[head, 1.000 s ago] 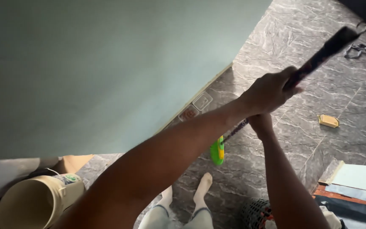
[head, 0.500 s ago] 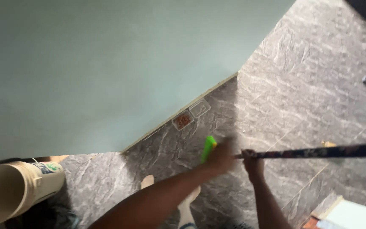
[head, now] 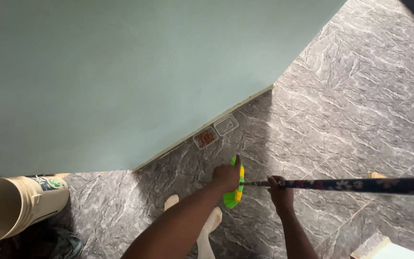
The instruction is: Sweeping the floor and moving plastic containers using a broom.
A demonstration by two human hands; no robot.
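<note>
A broom with a green and yellow brush head (head: 236,189) and a dark flower-patterned handle (head: 360,184) lies nearly level over the grey marbled floor (head: 341,96). My left hand (head: 226,175) rests on the brush head, fingers curled over its top. My right hand (head: 279,189) is closed around the handle just behind the head. The handle runs off to the right edge. My feet in pale socks (head: 207,225) stand below the brush.
A pale green wall (head: 120,72) fills the upper left. Two small clear trays (head: 215,132), one holding brown bits, sit against its base. A cream bucket (head: 10,208) lies at the lower left. A small tan object (head: 376,175) shows behind the handle.
The broom swung from steeply raised to nearly level. My left hand slid from the handle down to the brush head. The view shifted toward the wall.
</note>
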